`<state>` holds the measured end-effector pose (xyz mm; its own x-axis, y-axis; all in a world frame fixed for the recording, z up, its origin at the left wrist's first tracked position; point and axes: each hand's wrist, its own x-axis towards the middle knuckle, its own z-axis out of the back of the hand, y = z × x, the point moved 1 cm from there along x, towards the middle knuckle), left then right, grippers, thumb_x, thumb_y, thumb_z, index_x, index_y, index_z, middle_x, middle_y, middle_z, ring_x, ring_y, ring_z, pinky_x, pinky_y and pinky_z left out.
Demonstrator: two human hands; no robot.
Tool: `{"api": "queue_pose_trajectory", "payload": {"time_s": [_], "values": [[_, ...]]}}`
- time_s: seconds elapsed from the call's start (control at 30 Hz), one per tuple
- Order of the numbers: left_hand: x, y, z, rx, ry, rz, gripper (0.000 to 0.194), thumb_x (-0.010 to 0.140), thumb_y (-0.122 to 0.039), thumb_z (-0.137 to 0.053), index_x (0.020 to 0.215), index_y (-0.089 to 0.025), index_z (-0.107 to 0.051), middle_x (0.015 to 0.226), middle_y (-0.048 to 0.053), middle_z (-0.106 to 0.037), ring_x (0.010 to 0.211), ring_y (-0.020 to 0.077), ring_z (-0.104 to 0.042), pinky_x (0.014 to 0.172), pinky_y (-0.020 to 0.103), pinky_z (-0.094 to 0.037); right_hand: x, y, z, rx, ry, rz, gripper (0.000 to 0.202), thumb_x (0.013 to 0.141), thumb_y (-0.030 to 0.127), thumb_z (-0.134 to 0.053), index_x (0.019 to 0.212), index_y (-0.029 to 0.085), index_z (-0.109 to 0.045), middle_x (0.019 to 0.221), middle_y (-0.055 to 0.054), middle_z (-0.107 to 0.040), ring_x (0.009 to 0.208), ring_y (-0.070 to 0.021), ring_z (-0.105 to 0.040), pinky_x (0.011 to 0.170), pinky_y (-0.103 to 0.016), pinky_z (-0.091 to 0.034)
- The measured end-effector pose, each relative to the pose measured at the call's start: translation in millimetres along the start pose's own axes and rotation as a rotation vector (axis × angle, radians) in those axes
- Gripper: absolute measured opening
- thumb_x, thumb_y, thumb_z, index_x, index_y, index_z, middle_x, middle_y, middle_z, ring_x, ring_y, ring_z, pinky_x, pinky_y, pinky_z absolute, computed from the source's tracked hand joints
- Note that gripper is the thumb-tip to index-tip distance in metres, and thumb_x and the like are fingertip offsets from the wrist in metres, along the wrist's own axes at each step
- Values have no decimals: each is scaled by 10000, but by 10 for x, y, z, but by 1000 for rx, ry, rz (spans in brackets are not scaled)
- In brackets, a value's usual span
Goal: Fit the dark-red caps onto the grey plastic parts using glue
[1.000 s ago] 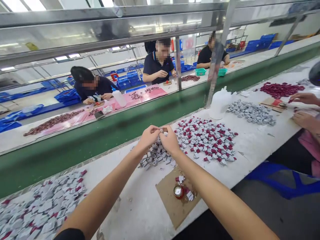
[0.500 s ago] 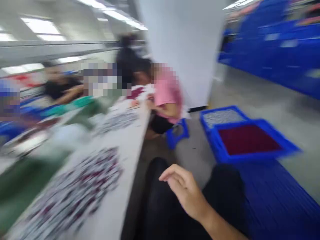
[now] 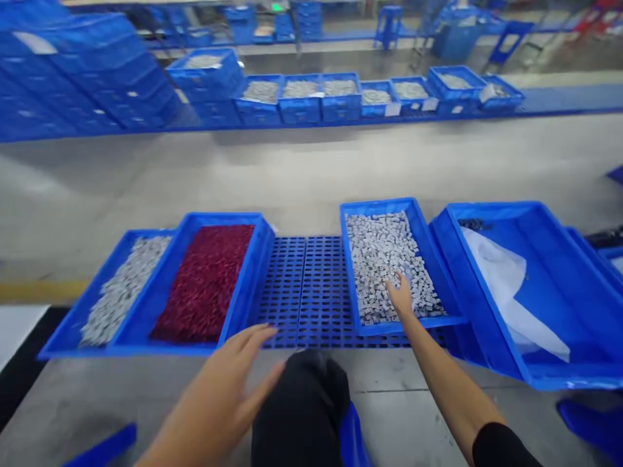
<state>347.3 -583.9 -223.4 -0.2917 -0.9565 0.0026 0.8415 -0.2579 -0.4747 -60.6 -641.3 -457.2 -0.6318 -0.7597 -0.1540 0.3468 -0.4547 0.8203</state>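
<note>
My right hand (image 3: 401,297) is over the blue bin of small grey pieces (image 3: 384,259), its thumb and fingers apart at the surface of the pieces. Nothing can be made out between them. Blurred by motion, my left hand (image 3: 228,389) hangs in the air near my knee, fingers spread and holding nothing. Beyond it stands a blue bin of dark red pieces (image 3: 209,279), which overlaps another blue bin of grey pieces (image 3: 126,292) on its left.
A slatted blue pallet (image 3: 302,285) lies under the bins. At the right a large blue bin (image 3: 559,279) holds a white cloth (image 3: 506,279). Stacked blue crates (image 3: 87,71) and a row of filled bins (image 3: 299,97) line the far side of the floor.
The view has swung away from the worktable and the seated people to the bins on the floor. Both hands now show, one of them at the grey pieces; before, only one hand showed.
</note>
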Motion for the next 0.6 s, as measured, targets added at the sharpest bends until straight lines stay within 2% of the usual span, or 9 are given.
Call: {"api": "queue_pose_trajectory", "payload": {"time_s": [0.03, 0.1, 0.17, 0.27, 0.33, 0.43, 0.5, 0.6], "values": [[499, -40, -294, 1, 128, -77, 446, 966, -572, -685, 1344, -359, -789, 1450, 66, -794, 1364, 384, -744, 1181, 569, -604, 127, -152, -37, -22, -40, -13, 418, 1079, 392, -760, 1444, 202, -685, 1477, -125, -697, 1252, -303, -732, 1043, -536, -642], [1427, -188, -972, 40, 307, -183, 512, 1014, -492, -621, 1436, -227, -738, 1623, 158, -665, 1547, 397, -597, 1282, 590, -503, 388, -403, -166, -68, -110, -34, 428, 1077, 391, -762, 1454, 205, -682, 1502, -128, -685, 1283, -313, -721, 1066, -552, -631], [2176, -366, -1699, 88, 416, -271, 554, 1008, -438, -641, 1493, -175, -693, 1725, 187, -553, 1656, 398, -451, 1357, 581, -397, 667, -605, -332, -122, -169, -56, 448, 1074, 392, -766, 1473, 210, -674, 1540, -133, -664, 1325, -327, -701, 1097, -574, -613], [2955, -539, -2686, 129, 463, -313, 598, 1037, -425, -626, 1580, -174, -618, 1796, 198, -444, 1713, 406, -330, 1392, 592, -320, 1077, -842, -592, -216, -225, -87, 509, 1068, 406, -770, 1526, 224, -644, 1625, -142, -605, 1419, -361, -645, 1163, -627, -560], [3321, -568, -3199, 163, 475, -287, 634, 1046, -422, -621, 1625, -167, -577, 1829, 208, -374, 1727, 425, -278, 1403, 597, -294, 1318, -957, -757, -277, -233, -83, 564, 1064, 427, -768, 1573, 238, -613, 1695, -146, -543, 1499, -390, -578, 1221, -671, -495], [3764, -542, -3720, 200, 470, -247, 671, 1046, -410, -623, 1673, -190, -529, 1872, 172, -284, 1748, 430, -199, 1421, 589, -245, 1633, -1061, -967, -352, -220, -45, 674, 1060, 506, -748, 1651, 257, -543, 1805, -149, -411, 1622, -430, -434, 1302, -719, -362], [4006, -520, -3934, 208, 449, -224, 680, 1052, -423, -615, 1693, -221, -510, 1889, 141, -249, 1752, 444, -178, 1420, 608, -227, 1814, -1090, -1067, -391, -210, -20, 709, 1079, 582, -670, 1691, 266, -502, 1860, -152, -313, 1684, -442, -329, 1338, -715, -286], [4218, -524, -4164, 203, 419, -183, 648, 1073, -474, -586, 1683, -263, -533, 1868, 128, -319, 1723, 473, -250, 1380, 646, -295, 2000, -1090, -1151, -444, -190, 21, 662, 1134, 588, -483, 1708, 258, -503, 1883, -151, -261, 1721, -421, -254, 1366, -662, -235]]}}
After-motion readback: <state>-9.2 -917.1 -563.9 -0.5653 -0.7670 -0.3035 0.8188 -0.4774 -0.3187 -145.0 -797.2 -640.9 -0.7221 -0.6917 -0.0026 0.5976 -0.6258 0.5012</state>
